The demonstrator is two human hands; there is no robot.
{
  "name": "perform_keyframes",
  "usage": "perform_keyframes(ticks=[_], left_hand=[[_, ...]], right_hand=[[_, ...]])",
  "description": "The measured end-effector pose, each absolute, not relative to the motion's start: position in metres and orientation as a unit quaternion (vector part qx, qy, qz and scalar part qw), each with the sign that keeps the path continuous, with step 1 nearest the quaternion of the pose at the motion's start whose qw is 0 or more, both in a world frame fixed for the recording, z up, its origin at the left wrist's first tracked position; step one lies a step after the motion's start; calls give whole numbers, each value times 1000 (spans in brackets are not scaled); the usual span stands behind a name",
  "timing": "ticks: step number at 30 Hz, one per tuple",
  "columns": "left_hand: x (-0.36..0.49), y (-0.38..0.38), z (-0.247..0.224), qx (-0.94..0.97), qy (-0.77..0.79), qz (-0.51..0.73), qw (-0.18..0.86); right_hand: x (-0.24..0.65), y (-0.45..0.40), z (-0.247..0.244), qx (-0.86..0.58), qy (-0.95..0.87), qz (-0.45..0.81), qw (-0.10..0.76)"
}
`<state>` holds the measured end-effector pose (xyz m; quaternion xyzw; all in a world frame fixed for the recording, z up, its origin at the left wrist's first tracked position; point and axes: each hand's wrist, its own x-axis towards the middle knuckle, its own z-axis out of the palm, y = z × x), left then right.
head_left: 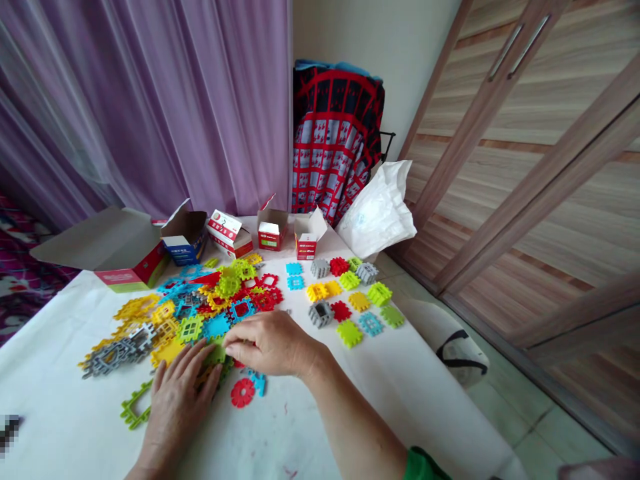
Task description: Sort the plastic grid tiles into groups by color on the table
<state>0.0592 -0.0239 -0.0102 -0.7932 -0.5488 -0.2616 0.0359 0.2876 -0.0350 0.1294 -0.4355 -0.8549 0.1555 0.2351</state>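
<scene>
Head view, both hands at the near edge of a heap of interlocking plastic pieces (200,300) on a white-covered table (240,447). I have a green piece (217,352) lying between the two hands, just beyond the left fingertips and beside the right thumb. My left hand (180,390) is palm down, fingers extended and spread, thumb standing apart. My right hand (275,341) comes in from the other side with fingers curled and the tips drawn toward the thumb, over the green piece; whether they pinch it I cannot tell. Flat blue piece (216,325) sits just past the right fingertips. Green frame (128,408) lies outside the left hand; red round piece (237,395) lies near side of the right hand, with a small blue piece (259,383) next to it.

Visibility: I see only part of the green piece, fingers cover the rest. Some pieces under the left palm show only through the gap by the thumb; outlines not readable. Left forearm is cut off at the bottom edge, right forearm runs to a green sleeve (423,465), also cropped. Dark object (9,430) at the left edge is pixelated, unidentified.
</scene>
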Motion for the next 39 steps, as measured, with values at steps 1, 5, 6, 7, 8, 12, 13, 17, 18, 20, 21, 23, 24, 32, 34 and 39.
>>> perform_keyframes(ticks=[1,5,6,7,8,12,13,17,18,20,21,23,24,32,34,39], left_hand=[[60,-25,-9,-791,-551,-265,35],[62,-28,-5,-783,-560,-267,48],[62,-28,-4,-782,-562,-265,52],[62,-29,-3,-781,-564,-263,55],[62,-29,-3,-779,-567,-262,58],[61,-31,-2,-766,-581,-267,67],[61,-31,-2,-763,-585,-267,67],[60,-32,-1,-752,-602,-261,62],[60,-32,-1,-749,-605,-264,57],[61,-32,0,-744,-608,-275,43],[61,-32,1,-739,-610,-284,37],[63,-33,3,-732,-612,-297,29],[64,-33,4,-729,-615,-301,25],[68,-41,9,-732,-611,-301,4],[68,-42,9,-737,-607,-297,1],[67,-42,6,-743,-600,-297,-9]], right_hand=[[291,-34,129,-442,-851,158,234],[302,-29,129,-485,-832,168,210],[304,-29,129,-490,-829,171,208],[305,-29,130,-491,-828,176,208],[306,-29,131,-489,-828,181,208],[305,-29,133,-468,-834,220,192],[306,-29,133,-466,-834,232,184],[321,-25,131,-493,-810,266,172],[327,-23,128,-507,-800,268,174],[342,-19,122,-539,-777,268,183],[350,-17,118,-554,-765,269,186],[363,-12,110,-570,-748,275,200],[368,-10,106,-573,-743,276,206],[377,-11,104,-554,-755,272,224],[377,-13,107,-552,-756,269,226],[380,-17,114,-575,-760,223,207]])
